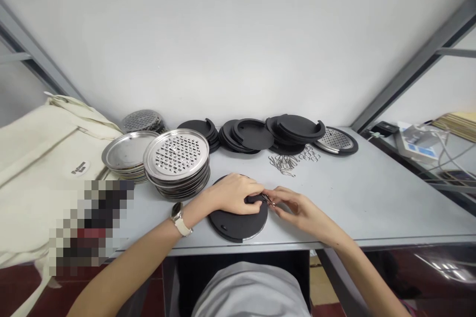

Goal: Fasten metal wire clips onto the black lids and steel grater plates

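A round black disc [238, 225] lies flat near the table's front edge. My left hand [236, 194] rests over it, its fingers wrapped round a black raised part at the disc's right side. My right hand [292, 208] is at that same side, thumb and fingertips pinched on a small metal hook [268, 201] that touches the disc's edge. Behind my hands lie a loose pile of metal hooks [283, 163] and a small group of metal rings [310, 154].
Stacked perforated metal plates [176, 155] and plain metal plates [130, 151] stand at the left. Black discs [256, 134] are piled along the wall. A black-rimmed grater plate [338, 141] lies at the back right. Cream bags [44, 158] cover the left side.
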The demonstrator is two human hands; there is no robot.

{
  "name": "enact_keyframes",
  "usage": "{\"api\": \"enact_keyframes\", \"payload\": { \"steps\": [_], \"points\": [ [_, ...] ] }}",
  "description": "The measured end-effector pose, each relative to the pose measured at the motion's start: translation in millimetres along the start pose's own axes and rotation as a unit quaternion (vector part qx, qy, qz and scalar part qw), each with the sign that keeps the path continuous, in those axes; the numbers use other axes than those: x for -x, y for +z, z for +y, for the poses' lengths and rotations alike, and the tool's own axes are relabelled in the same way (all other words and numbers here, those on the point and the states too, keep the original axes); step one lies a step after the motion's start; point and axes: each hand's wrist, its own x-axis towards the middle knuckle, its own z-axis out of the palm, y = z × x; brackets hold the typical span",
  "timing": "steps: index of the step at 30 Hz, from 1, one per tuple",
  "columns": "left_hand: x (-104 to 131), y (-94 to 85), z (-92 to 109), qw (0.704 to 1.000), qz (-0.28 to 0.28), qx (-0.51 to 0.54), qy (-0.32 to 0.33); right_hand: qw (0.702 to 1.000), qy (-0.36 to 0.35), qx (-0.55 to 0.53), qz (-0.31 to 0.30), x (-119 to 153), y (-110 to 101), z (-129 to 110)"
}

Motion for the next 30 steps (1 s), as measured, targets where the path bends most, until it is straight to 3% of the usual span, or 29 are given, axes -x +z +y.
{"api": "enact_keyframes", "payload": {
  "steps": [6,13,20,30],
  "points": [
    [0.4,0.5,-0.4,1.000,0.006,0.003,0.005,1.000,0.019,-0.006,-0.002,0.2,-2.5,-6.8],
    [0.1,1.8,-1.5,1.000,0.006,0.004,0.004,0.996,0.031,-0.077,0.016,-3.4,-0.9,5.9],
    [0.8,2.3,-1.5,1.000,0.010,0.013,0.003,0.995,0.032,-0.082,0.053,-7.7,1.5,9.9],
    [0.3,2.6,-1.3,1.000,0.009,0.010,-0.003,0.995,0.037,-0.083,0.028,-11.3,-3.7,5.2]
  ]
}}
